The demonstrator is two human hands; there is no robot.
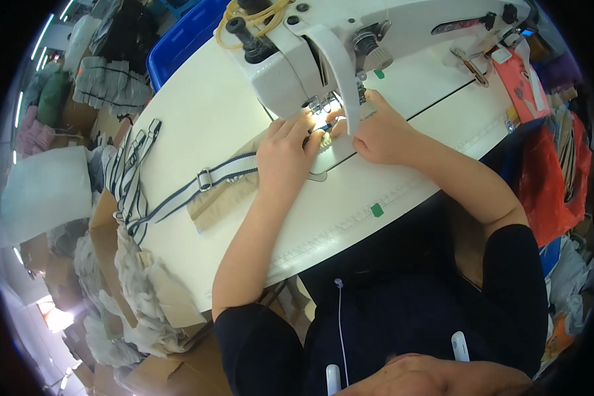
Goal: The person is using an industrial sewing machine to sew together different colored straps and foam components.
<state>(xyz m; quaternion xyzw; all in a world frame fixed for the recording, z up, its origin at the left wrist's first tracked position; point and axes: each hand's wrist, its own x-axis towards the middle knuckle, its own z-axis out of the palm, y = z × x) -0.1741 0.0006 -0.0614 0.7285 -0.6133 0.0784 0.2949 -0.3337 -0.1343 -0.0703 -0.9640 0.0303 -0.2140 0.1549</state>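
Note:
A white sewing machine [287, 82] stands over the pale table, its lamp lighting the spot under the needle. My left hand [284, 150] is closed over a striped webbing strap [242, 165] and a beige cloth piece [208, 210], fingertips close to the presser foot. A metal slider buckle [204, 179] sits on the strap left of that hand. My right hand [386, 134] is on the other side of the needle area, fingers curled in behind the white machine guard [340, 63]. What its fingertips grip is hidden there.
More striped straps with buckles [133, 155] hang over the table's left edge. Small snips [470, 66] lie at the back right, near a red-and-white packet [520, 86]. A blue crate [178, 46] stands behind the table. Cardboard boxes [105, 231] and bagged goods crowd the left.

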